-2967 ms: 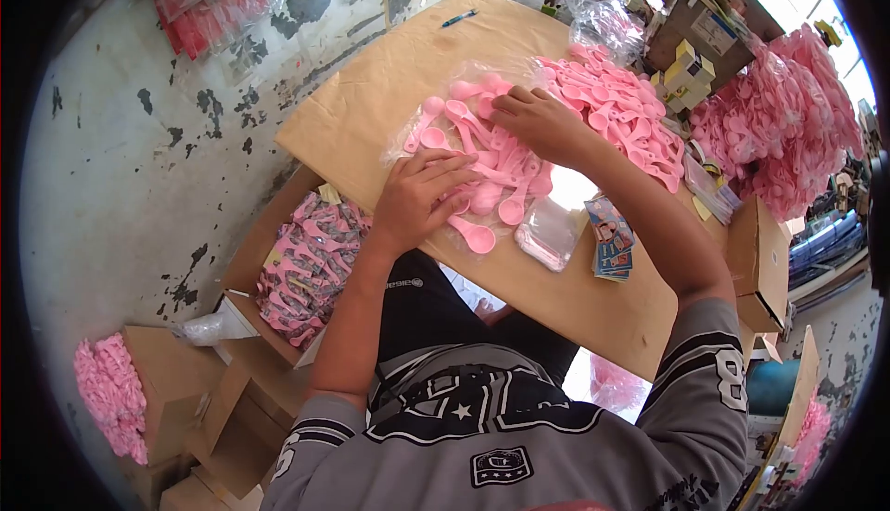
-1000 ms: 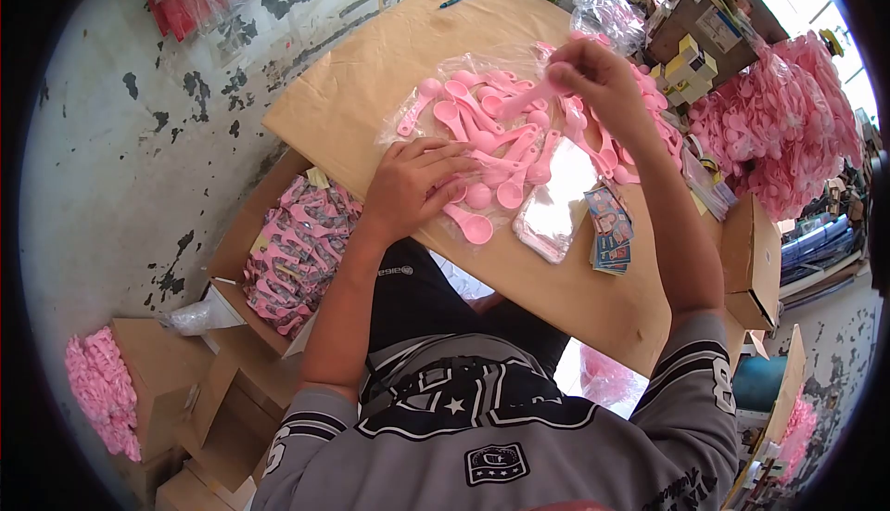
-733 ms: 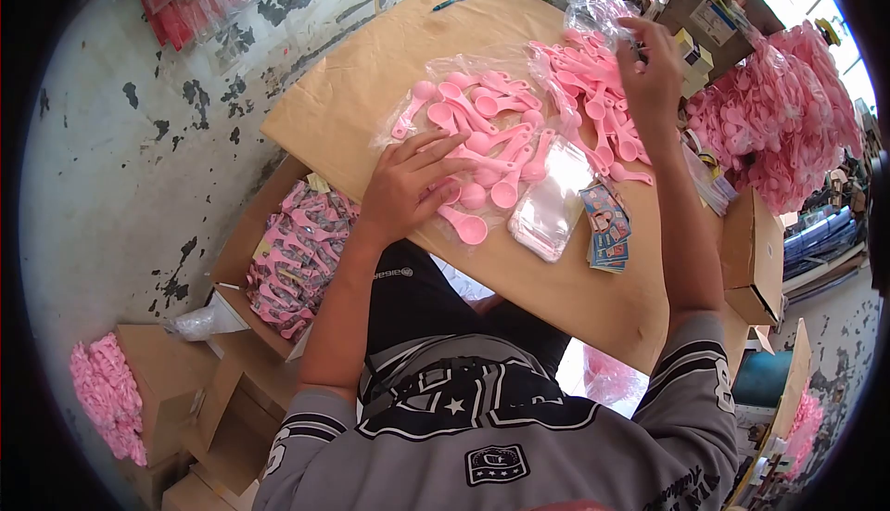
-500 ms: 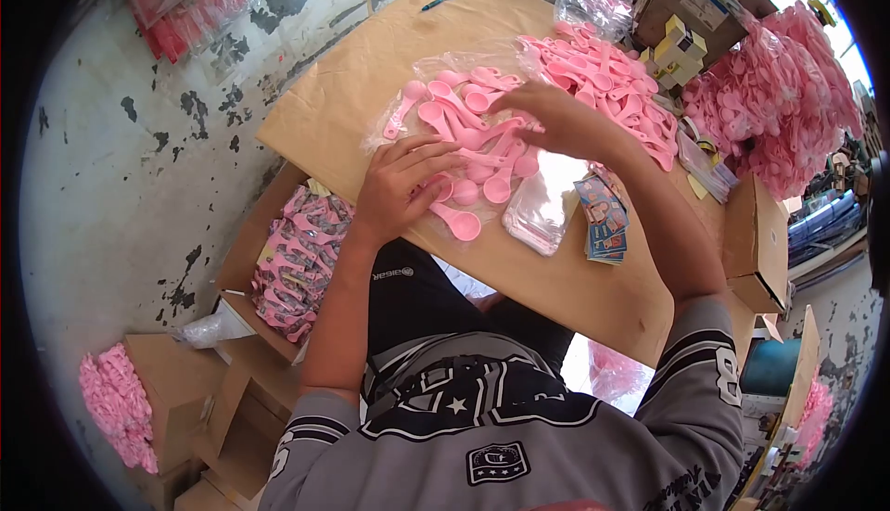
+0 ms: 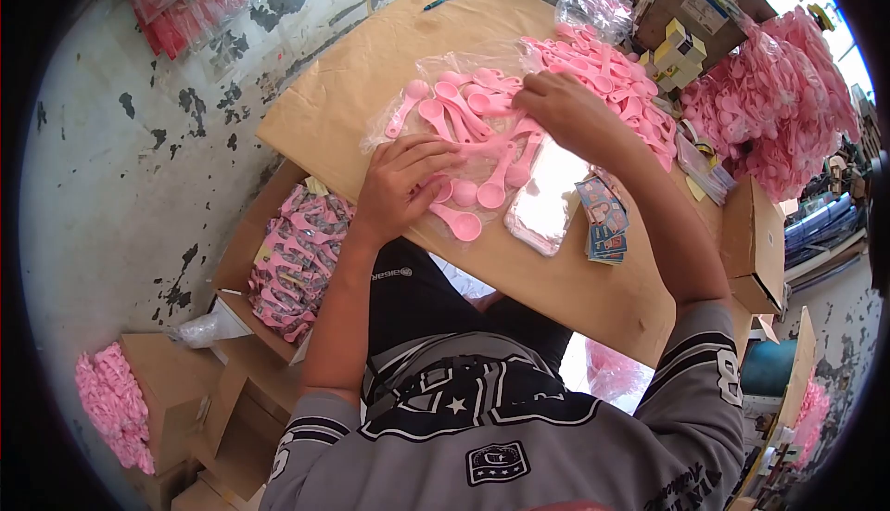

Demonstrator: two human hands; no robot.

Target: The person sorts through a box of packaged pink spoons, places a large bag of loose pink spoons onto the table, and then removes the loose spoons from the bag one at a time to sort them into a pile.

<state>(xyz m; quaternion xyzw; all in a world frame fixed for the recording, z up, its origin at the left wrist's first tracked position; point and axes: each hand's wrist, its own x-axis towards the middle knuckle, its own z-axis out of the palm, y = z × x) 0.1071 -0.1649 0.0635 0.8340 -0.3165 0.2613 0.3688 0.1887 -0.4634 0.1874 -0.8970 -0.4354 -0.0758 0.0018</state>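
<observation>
Pink plastic measuring spoons [image 5: 491, 194] lie loosely over a clear plastic sheet or bag on the table. My left hand [image 5: 405, 180] rests at the near-left side of this group, thumb and fingers bent around a pink measuring spoon [image 5: 444, 190], partly covered. Over the right side of the group, my right hand [image 5: 567, 114] is closed with fingers pointing left and down; whatever is in its fingertips is hidden. A pink spoon between the hands is smeared by motion. Clear plastic bags [image 5: 540, 205] and small printed cards [image 5: 604, 219] lie nearer my body.
A bigger heap of pink spoons [image 5: 640, 103] covers the table's far right. A pen [image 5: 440, 1] lies at the far edge. Open boxes flank the table, one at left filled with packed spoons [image 5: 295, 265]. Bagged pink spoons [image 5: 769, 108] are piled at right.
My right hand has moved right, away from the middle of the spoons, and its fingers have drawn together. Some spoons beneath it have shifted. My left hand stays almost still.
</observation>
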